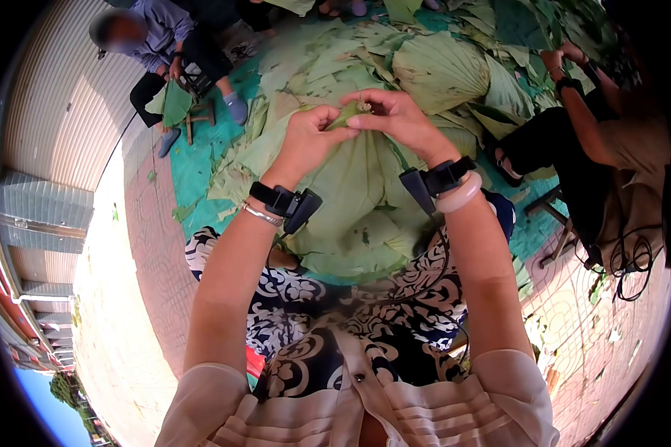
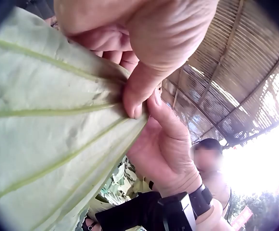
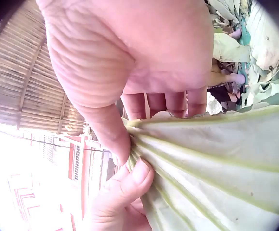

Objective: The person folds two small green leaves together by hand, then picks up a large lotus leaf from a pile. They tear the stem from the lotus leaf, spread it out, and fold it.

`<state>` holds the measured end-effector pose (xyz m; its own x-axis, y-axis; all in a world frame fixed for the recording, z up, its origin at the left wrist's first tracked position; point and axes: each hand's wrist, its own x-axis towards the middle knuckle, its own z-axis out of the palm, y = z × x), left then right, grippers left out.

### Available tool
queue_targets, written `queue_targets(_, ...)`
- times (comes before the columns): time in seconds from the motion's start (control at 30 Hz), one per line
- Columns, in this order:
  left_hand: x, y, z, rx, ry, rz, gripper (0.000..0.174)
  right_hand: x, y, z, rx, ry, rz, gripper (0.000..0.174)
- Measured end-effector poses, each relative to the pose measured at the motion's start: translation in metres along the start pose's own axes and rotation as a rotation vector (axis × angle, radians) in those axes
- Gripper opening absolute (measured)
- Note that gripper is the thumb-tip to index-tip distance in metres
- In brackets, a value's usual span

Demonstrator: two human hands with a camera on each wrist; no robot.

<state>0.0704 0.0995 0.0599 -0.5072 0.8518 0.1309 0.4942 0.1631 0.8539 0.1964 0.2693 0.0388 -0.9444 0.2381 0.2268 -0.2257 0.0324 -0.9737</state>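
Note:
Both hands meet at the gathered tip of a large green leaf [image 1: 347, 175], its ribs fanning out below them. The left hand [image 1: 310, 141] pinches the leaf between thumb and fingers. Beside it, the right hand [image 1: 402, 123] pinches the same tip, thumbs nearly touching. In the left wrist view the left hand [image 2: 149, 38] has its thumb pressed on the leaf [image 2: 48, 115] where the ribs converge. The right wrist view shows the right hand [image 3: 129, 57] with its thumb on the pleated end of the leaf [image 3: 216, 159] and its fingers behind, partly hidden.
Many overlapping leaves [image 1: 440, 71] cover a green sheet [image 1: 190, 167] on the ground ahead. A seated person [image 1: 153, 33] at upper left holds a leaf. Another person [image 1: 611, 141] sits at right by a stool [image 1: 555, 216]. Cables [image 1: 634, 261] hang there.

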Motion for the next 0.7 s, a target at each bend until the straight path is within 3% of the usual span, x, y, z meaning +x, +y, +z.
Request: queue_targets(0.7, -0.001, 0.01, -0.008, -0.005, -0.072, -0.078, 0.013, 0.003, 0.02, 0.002, -0.14, 0.089, -0.063, 0.03)
